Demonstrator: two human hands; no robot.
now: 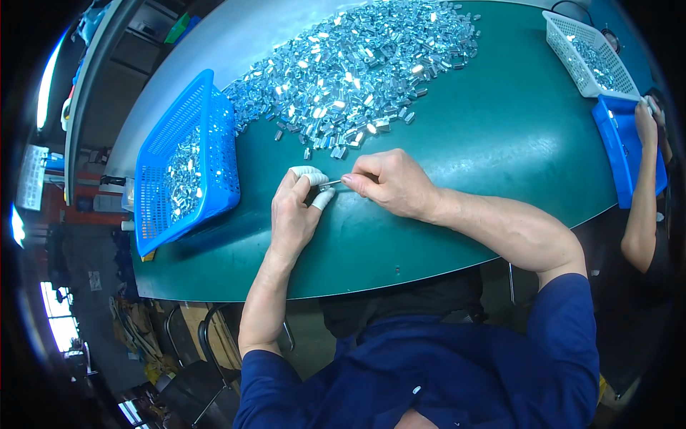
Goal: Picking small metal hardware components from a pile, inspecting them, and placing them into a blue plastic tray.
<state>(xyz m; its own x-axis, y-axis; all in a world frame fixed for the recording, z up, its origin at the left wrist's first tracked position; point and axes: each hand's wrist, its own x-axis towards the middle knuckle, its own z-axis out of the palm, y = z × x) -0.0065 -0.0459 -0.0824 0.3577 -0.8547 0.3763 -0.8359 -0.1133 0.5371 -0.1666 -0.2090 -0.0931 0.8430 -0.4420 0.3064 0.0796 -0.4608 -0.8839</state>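
White finger coverings wrap the thumb and forefinger of my left hand [290, 218]. Those two fingers pinch a small shiny metal piece [326, 189], mostly hidden between them. From the right, my right hand [397, 184] grips a thin metal rod [333, 183] between thumb and forefinger, its far end at the piece in the left fingers. Whether the rod enters the piece is too small to tell. Just beyond both hands lies a large heap of short silvery metal pieces [343, 79], with a few loose ones at its near edge.
A blue perforated basket [223, 161] holding similar pieces stands left on the green table [457, 150]. At the far right are a white basket [611, 87] with metal pieces and a blue bin [620, 154]. Another person's arm [641, 186] reaches in there. The table's curved edge runs before me.
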